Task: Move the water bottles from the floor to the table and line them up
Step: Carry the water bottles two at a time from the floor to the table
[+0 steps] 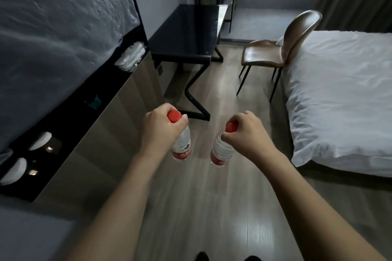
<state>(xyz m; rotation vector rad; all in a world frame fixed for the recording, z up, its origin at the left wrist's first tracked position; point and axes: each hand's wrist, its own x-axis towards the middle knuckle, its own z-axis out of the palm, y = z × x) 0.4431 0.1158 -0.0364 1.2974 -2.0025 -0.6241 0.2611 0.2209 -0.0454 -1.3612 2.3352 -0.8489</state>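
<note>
The left hand (159, 131) and right hand (244, 131) each grip a water bottle (182, 146) (220, 152) by its neck under the red cap. Both hang below the fists, probably full and heavy; the surface (186, 34) lies ahead.

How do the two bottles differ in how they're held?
The left bottle has its red cap mostly exposed above the left hand; the right bottle has its cap largely covered by the right hand. The left one's label faces the camera; the right's is turned away. Both hang by the neck above the floor.
</note>
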